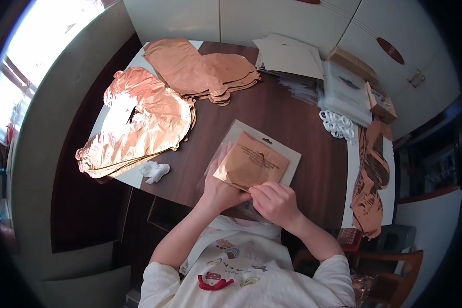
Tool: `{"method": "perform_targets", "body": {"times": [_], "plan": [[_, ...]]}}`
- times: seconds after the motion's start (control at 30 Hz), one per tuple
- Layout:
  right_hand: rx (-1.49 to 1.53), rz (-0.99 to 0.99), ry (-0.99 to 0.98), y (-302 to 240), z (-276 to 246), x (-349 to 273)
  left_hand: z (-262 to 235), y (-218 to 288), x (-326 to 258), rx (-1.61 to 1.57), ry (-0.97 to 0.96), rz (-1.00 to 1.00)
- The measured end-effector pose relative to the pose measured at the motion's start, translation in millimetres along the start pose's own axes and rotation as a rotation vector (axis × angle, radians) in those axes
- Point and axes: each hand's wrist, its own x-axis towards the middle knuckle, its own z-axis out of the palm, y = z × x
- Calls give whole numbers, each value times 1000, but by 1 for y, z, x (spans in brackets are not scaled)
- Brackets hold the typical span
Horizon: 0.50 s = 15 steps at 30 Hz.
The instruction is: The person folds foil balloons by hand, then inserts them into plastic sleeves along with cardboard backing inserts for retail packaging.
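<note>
A folded rose-gold foil balloon (251, 161) lies against a white backing card (291, 163) with a hang hole, with clear plastic film around them. My left hand (222, 187) holds this packet from its left side and beneath, fingers partly hidden behind the film. At the packet's lower edge my right hand (276, 203) is closed, thumb and fingers pinched together near my left thumb. What exactly lies between those fingertips, film or foil edge, is too small to tell. The packet is tilted above the near part of the dark brown table (313, 195).
Flat rose-gold foil balloons (149, 113) and another stack of them (200, 72) lie at left and back. White cards (290, 55), clear plastic bags (346, 87), white ring-like coils (338, 124) and a small cardboard box (381, 104) stand right. Crumpled tissue (154, 171) and a long foil piece (369, 185) lie near the edges.
</note>
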Motion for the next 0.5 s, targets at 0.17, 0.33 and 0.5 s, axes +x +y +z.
{"method": "perform_targets", "body": {"times": [0.17, 0.33, 0.5], "plan": [[-4, 2, 31, 1, 1, 1, 5, 0, 3, -115, 53, -53], [3, 23, 26, 1, 3, -1, 4, 0, 5, -64, 31, -35], [-36, 40, -7, 2, 2, 0, 0, 5, 5, -115, 21, -58]]}}
